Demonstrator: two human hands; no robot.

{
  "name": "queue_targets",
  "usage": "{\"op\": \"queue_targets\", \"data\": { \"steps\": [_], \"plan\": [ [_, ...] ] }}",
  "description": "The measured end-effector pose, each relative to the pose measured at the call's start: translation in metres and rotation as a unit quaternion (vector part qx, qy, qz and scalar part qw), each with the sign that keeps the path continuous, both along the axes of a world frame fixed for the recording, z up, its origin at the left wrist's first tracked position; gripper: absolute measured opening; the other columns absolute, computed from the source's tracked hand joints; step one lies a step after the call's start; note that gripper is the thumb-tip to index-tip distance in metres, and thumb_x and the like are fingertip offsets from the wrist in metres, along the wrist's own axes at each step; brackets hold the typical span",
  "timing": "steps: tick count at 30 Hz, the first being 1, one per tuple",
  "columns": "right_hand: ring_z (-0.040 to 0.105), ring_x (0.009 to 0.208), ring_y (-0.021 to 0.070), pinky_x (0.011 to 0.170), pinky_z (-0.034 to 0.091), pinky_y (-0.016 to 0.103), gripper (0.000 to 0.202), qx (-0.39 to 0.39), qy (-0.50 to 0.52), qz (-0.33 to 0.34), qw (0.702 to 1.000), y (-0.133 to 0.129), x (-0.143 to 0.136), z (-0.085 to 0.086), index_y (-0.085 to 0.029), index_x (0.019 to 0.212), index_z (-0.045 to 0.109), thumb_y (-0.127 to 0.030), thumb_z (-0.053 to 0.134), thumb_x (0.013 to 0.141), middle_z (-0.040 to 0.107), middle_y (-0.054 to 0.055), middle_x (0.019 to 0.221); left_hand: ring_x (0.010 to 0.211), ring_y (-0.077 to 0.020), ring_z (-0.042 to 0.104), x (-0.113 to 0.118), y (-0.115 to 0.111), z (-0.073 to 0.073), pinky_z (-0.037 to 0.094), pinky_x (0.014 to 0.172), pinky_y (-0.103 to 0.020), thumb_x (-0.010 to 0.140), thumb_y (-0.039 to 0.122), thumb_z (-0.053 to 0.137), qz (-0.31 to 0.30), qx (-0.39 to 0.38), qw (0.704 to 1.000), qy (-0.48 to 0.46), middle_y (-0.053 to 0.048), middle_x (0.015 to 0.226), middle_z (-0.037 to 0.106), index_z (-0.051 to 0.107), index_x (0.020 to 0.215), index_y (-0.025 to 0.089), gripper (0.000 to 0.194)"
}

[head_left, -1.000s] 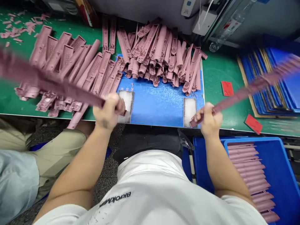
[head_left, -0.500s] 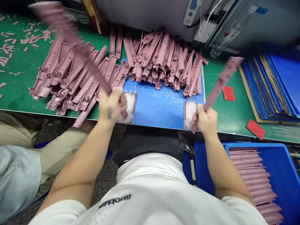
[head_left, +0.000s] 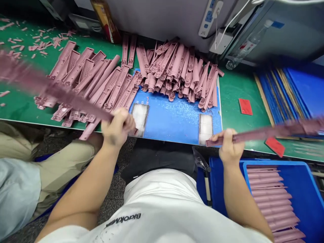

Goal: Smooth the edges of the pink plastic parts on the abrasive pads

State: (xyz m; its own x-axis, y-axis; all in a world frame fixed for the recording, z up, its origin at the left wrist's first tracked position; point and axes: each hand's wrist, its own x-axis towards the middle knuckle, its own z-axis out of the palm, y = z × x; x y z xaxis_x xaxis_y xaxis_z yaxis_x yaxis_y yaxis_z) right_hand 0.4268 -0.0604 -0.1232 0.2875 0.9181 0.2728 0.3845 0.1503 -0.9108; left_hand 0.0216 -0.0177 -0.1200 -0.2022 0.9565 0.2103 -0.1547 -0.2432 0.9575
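Observation:
My left hand is closed round one end of a long pink plastic part, which slants up to the left over a pile of similar parts and is blurred by motion. Closed on another long pink plastic part, my right hand is at the bench's front edge. That part reaches out to the right, past the picture's edge. Between the hands lies a blue mat with a pale pad near each side. A heap of pink parts covers the mat's back portion.
More pink parts lie at left, with small scraps behind. Blue boards are stacked at right near two red pieces. A blue bin holds rows of pink parts. A co-worker's leg is at lower left.
Both long pink parts have swung outward and down, the left one toward the left and the right one toward the right. My right hand has moved slightly right and nearer my body.

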Motion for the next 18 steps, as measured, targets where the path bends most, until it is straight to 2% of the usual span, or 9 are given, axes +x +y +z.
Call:
{"op": "queue_targets", "data": {
  "steps": [3,5,7,9,11,13,15,16,18],
  "plan": [
    [0.064,0.050,0.0227,0.054,0.057,0.040,0.055,-0.100,-0.061,-0.035,0.993,0.074,-0.001,0.007,-0.031,0.079,0.057,-0.072,0.067,0.115,0.062,0.001,0.057,0.043,-0.0156,0.026,0.012,0.072,0.004,0.023,0.043,-0.034,0.093,0.046,0.091,0.003,-0.076,0.997,-0.003,0.006,0.051,0.030,0.044,0.067,0.029,0.056],
    [0.063,0.052,0.0246,0.059,0.060,0.043,0.055,-0.094,-0.088,-0.070,0.989,0.127,-0.005,0.013,-0.035,0.078,0.053,-0.075,0.057,0.116,0.059,0.001,0.055,0.049,-0.0190,0.036,0.017,0.118,0.001,0.033,0.049,-0.036,0.093,0.055,0.094,0.036,-0.048,0.998,0.035,0.005,0.054,0.034,0.046,0.070,0.030,0.059],
    [0.072,0.065,0.0282,0.075,0.069,0.050,0.059,-0.033,-0.096,-0.092,0.991,0.152,-0.007,0.017,-0.038,0.079,0.054,-0.083,0.046,0.117,0.066,0.004,0.063,0.056,-0.0204,0.046,0.016,0.136,-0.004,0.042,0.058,-0.038,0.100,0.070,0.086,0.058,0.011,0.995,0.084,0.003,0.058,0.041,0.048,0.071,0.030,0.063],
    [0.082,0.087,0.0316,0.097,0.074,0.056,0.063,0.032,-0.113,-0.065,0.991,0.138,-0.007,0.014,-0.038,0.084,0.062,-0.089,0.044,0.116,0.080,0.006,0.083,0.065,-0.0214,0.057,0.010,0.119,-0.010,0.050,0.070,-0.041,0.109,0.076,0.072,0.052,0.067,0.986,0.141,-0.002,0.066,0.054,0.054,0.072,0.028,0.064],
    [0.088,0.113,0.0340,0.113,0.072,0.059,0.059,0.068,-0.144,-0.010,0.987,0.090,-0.007,0.004,-0.036,0.096,0.075,-0.087,0.052,0.117,0.090,0.009,0.110,0.077,-0.0260,0.067,0.002,0.075,-0.017,0.056,0.079,-0.046,0.108,0.076,0.075,0.042,0.104,0.977,0.183,-0.006,0.076,0.066,0.063,0.073,0.026,0.062],
    [0.088,0.127,0.0354,0.117,0.071,0.061,0.054,0.081,-0.152,0.025,0.985,0.030,-0.009,-0.005,-0.031,0.107,0.079,-0.079,0.058,0.120,0.091,0.012,0.124,0.077,-0.0292,0.067,-0.005,0.023,-0.018,0.058,0.080,-0.049,0.102,0.070,0.086,0.046,0.120,0.977,0.168,-0.007,0.074,0.065,0.065,0.071,0.026,0.058],
    [0.091,0.120,0.0341,0.111,0.074,0.059,0.050,0.106,-0.103,0.028,0.989,-0.016,-0.011,-0.011,-0.027,0.103,0.076,-0.071,0.061,0.122,0.090,0.011,0.113,0.061,-0.0250,0.056,-0.008,-0.014,-0.011,0.055,0.069,-0.046,0.105,0.063,0.083,0.020,0.115,0.988,0.100,-0.003,0.061,0.052,0.054,0.065,0.026,0.062],
    [0.092,0.109,0.0320,0.105,0.077,0.055,0.050,0.111,-0.066,0.021,0.991,-0.027,-0.011,-0.011,-0.026,0.098,0.073,-0.068,0.062,0.123,0.088,0.010,0.103,0.053,-0.0215,0.047,-0.008,-0.022,-0.006,0.051,0.063,-0.042,0.107,0.060,0.079,0.000,0.104,0.993,0.062,-0.001,0.055,0.043,0.048,0.064,0.025,0.064],
    [0.088,0.084,0.0264,0.086,0.077,0.045,0.052,0.080,-0.001,0.000,0.997,-0.020,-0.010,-0.007,-0.025,0.089,0.067,-0.067,0.066,0.122,0.081,0.005,0.084,0.043,-0.0154,0.032,-0.003,-0.012,0.005,0.039,0.051,-0.034,0.107,0.056,0.077,-0.030,0.056,0.998,0.010,0.003,0.049,0.031,0.041,0.064,0.024,0.065]
  ]
}}
